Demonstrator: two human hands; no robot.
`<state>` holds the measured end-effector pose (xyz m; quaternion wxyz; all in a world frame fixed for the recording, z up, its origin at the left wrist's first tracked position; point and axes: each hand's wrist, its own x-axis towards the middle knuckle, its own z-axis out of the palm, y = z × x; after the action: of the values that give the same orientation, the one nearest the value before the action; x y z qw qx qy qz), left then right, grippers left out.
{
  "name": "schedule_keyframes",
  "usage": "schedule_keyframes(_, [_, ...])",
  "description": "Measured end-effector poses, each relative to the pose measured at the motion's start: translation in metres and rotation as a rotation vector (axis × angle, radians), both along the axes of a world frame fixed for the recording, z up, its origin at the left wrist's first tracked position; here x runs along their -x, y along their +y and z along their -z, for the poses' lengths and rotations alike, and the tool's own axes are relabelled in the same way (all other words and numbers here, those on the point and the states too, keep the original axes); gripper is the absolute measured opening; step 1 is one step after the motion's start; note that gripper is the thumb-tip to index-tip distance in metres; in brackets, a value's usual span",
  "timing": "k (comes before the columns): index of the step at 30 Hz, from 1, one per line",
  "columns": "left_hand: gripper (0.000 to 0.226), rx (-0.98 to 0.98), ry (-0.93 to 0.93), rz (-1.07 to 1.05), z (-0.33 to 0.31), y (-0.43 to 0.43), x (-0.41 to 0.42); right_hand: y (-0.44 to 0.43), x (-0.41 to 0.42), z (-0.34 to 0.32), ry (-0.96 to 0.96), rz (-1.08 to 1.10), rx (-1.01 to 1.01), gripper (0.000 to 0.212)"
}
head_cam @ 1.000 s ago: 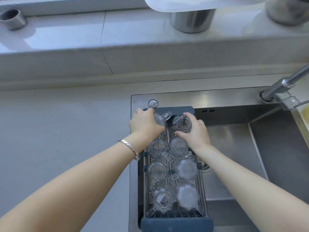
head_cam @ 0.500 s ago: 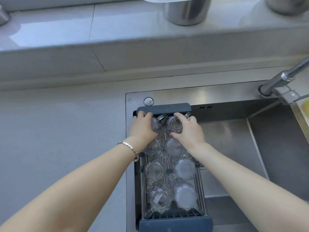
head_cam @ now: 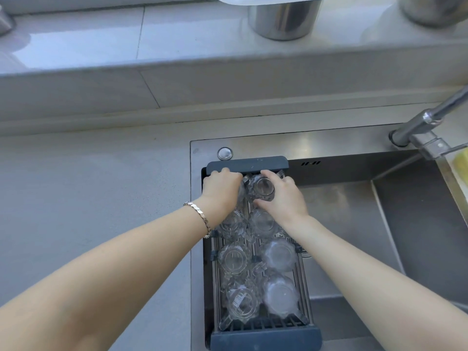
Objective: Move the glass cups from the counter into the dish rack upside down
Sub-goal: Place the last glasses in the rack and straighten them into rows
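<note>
The last two clear faceted glass cups sit at the far end of the dark-grey slatted dish rack [head_cam: 266,335], which spans the steel sink [head_cam: 354,224] at its left edge. The right one [head_cam: 260,187] shows its round base towards the camera, so it looks upside down, though slightly tilted. The left one [head_cam: 240,192] is mostly hidden behind fingers, and its orientation cannot be told.

The left hand [head_cam: 221,192] is curled around the hidden cup, fingertips touching the rack's far end bar. The right hand [head_cam: 283,196] cups the other glass from the right side, fingers wrapped round its wall and thumb beneath.

Nearer the camera, six more glass cups fill the rack in two rows, all bases up: a pair just behind the wrists [head_cam: 260,222], a middle pair [head_cam: 234,258] and a near pair, one bearing a barcode sticker [head_cam: 240,300].

The grey desk [head_cam: 101,198] to the left of the sink carries no cups in view. By my judgement the task is almost complete: only seating these two glasses and letting go remains, unless more cups lie out of frame.
</note>
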<state>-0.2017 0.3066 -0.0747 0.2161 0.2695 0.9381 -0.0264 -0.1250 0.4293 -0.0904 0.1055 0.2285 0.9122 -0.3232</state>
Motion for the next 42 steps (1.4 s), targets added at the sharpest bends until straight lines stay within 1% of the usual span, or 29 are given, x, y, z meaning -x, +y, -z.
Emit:
schedule_keyframes(2, [0.029, 0.016, 0.014, 0.013, 0.001, -0.001, 0.000, -0.004, 0.002, 0.004, -0.027, -0.026, -0.003, 0.067])
schedule_keyframes(5, [0.041, 0.026, -0.008, 0.013, 0.006, -0.005, 0.001, -0.010, 0.006, 0.012, -0.054, -0.034, 0.019, 0.065])
schedule_keyframes(9, [0.058, -0.095, -0.058, -0.043, 0.010, -0.014, -0.002, -0.008, 0.004, 0.011, -0.016, 0.014, 0.074, 0.064])
schedule_keyframes(11, [0.062, -0.146, -0.060, -0.046, 0.014, -0.021, -0.005, -0.005, -0.002, 0.011, 0.021, 0.034, 0.100, 0.061])
schedule_keyframes(13, [0.063, -0.153, -0.035, 0.001, 0.018, -0.028, -0.005, -0.004, -0.008, 0.012, 0.022, 0.086, 0.141, 0.059])
schedule_keyframes(16, [0.060, -0.111, 0.031, 0.065, 0.023, -0.036, -0.004, -0.003, -0.007, 0.013, -0.038, 0.131, 0.203, 0.059])
schedule_keyframes(19, [0.058, -0.114, 0.042, 0.031, 0.024, -0.035, -0.009, 0.002, -0.005, 0.007, -0.103, 0.081, 0.258, 0.064])
schedule_keyframes(21, [0.059, -0.200, 0.070, -0.003, 0.018, -0.037, -0.015, 0.007, -0.011, 0.000, -0.114, 0.056, 0.274, 0.072])
schedule_keyframes(23, [0.060, -0.309, 0.044, 0.057, 0.009, -0.043, -0.024, 0.008, -0.023, -0.005, -0.081, 0.113, 0.247, 0.080])
schedule_keyframes(24, [0.059, -0.312, -0.004, 0.142, 0.005, -0.046, -0.031, 0.005, -0.031, -0.007, -0.081, 0.128, 0.214, 0.084])
schedule_keyframes(26, [0.061, -0.203, -0.075, 0.334, 0.003, -0.053, -0.045, -0.007, -0.045, -0.005, -0.169, 0.030, 0.077, 0.088])
schedule_keyframes(28, [0.067, -0.042, -0.057, 0.434, 0.008, -0.056, -0.053, -0.020, -0.052, 0.002, -0.264, -0.065, -0.043, 0.090])
schedule_keyframes(30, [0.071, 0.042, -0.010, 0.460, 0.013, -0.054, -0.055, -0.026, -0.052, 0.006, -0.283, -0.046, -0.081, 0.089])
schedule_keyframes(32, [0.074, 0.087, 0.008, 0.471, 0.014, -0.051, -0.056, -0.025, -0.048, 0.003, -0.255, -0.013, -0.089, 0.084])
schedule_keyframes(37, [0.068, 0.097, 0.045, 0.492, 0.013, -0.048, -0.052, -0.019, -0.049, -0.022, -0.132, -0.027, -0.131, 0.074])
schedule_keyframes(40, [0.058, 0.111, 0.076, 0.489, 0.011, -0.044, -0.050, -0.008, -0.054, -0.041, -0.050, -0.130, -0.181, 0.071])
schedule_keyframes(42, [0.056, 0.107, 0.070, 0.419, 0.009, -0.044, -0.050, 0.002, -0.057, -0.051, -0.016, -0.230, -0.237, 0.070])
